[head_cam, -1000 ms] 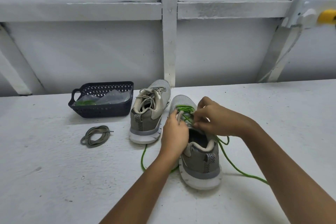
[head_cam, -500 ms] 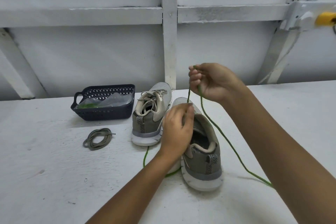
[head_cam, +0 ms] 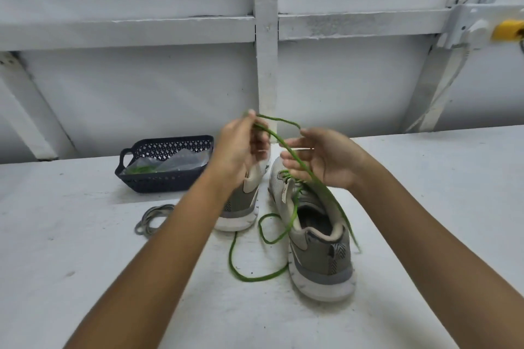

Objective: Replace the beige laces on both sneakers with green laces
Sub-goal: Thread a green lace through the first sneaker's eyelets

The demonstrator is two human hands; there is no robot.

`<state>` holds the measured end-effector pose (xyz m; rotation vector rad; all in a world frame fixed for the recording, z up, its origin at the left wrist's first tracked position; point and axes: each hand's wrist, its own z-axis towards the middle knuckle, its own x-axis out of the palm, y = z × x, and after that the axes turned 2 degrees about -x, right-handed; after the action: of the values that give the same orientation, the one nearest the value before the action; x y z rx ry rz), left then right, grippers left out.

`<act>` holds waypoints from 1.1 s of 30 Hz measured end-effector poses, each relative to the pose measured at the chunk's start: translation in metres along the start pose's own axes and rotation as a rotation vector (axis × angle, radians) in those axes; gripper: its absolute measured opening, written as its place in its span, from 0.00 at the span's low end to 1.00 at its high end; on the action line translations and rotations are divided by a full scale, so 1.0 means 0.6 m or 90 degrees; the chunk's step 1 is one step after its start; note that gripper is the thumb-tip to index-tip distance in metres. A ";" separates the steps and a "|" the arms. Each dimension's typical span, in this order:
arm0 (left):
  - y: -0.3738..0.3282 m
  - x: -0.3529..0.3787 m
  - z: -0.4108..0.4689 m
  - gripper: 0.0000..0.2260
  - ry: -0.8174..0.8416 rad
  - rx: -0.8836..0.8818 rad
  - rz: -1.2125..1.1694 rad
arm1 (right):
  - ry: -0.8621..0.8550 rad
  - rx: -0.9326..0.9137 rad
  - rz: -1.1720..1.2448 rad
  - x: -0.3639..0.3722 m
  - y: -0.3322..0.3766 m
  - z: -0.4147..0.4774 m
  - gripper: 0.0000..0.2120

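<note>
While both hands are raised above the shoes, a green lace runs between them.
The left hand pinches one end of the lace at its fingertips, far above the left sneaker, which its forearm partly hides. The right hand has loosely spread fingers with the lace lying across them; motion blur hides whether it pinches the strand. From there the lace drops to the right sneaker, nearer on the white table, where it crosses the far eyelets. Its slack curls in a loop on the table between the two shoes. A coiled beige lace lies to the left, near a dark basket holding a plastic bag.
</note>
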<state>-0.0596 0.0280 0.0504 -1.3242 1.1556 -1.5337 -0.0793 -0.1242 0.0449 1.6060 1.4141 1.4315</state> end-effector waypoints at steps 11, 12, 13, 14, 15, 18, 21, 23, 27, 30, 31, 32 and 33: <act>0.002 -0.042 0.040 0.16 -0.055 -0.119 0.061 | 0.032 -0.114 -0.202 -0.017 -0.015 -0.016 0.15; 0.018 -0.030 0.030 0.15 -0.002 -0.138 0.104 | 0.036 -0.109 -0.194 -0.013 -0.016 -0.013 0.15; 0.030 -0.018 0.022 0.14 0.045 -0.147 0.121 | 0.039 -0.102 -0.188 -0.010 -0.018 -0.010 0.15; 0.038 -0.009 0.018 0.13 0.080 -0.147 0.119 | 0.041 -0.097 -0.183 -0.007 -0.020 -0.007 0.15; 0.040 -0.003 0.017 0.12 0.098 -0.145 0.100 | 0.040 -0.092 -0.174 -0.006 -0.023 -0.005 0.15; 0.027 0.000 0.030 0.13 0.057 -0.156 0.011 | 0.032 -0.086 -0.138 -0.010 -0.030 -0.002 0.15; 0.011 -0.006 0.050 0.14 -0.005 -0.146 -0.041 | 0.040 -0.092 -0.123 -0.025 -0.035 -0.010 0.13; 0.004 -0.008 0.060 0.14 -0.033 -0.131 -0.089 | 0.054 -0.101 -0.121 -0.038 -0.036 -0.017 0.12; 0.014 0.000 0.060 0.13 -0.003 -0.122 0.001 | 0.085 -0.118 -0.144 -0.060 -0.029 -0.032 0.14; 0.049 0.013 0.045 0.16 0.013 -0.104 0.365 | 0.038 -0.172 -0.146 -0.077 -0.024 -0.040 0.11; 0.062 0.019 0.040 0.15 0.012 -0.050 0.509 | -0.006 -0.197 -0.146 -0.083 -0.025 -0.038 0.10; 0.075 0.026 0.032 0.15 0.011 0.022 0.640 | -0.055 -0.221 -0.150 -0.089 -0.028 -0.036 0.09; 0.088 0.034 0.024 0.17 0.015 0.078 0.734 | -0.100 -0.238 -0.156 -0.093 -0.032 -0.031 0.09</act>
<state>-0.0486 -0.0081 0.0060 -0.3560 1.4228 -0.7250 -0.0960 -0.1751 0.0136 1.2345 1.1285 1.3026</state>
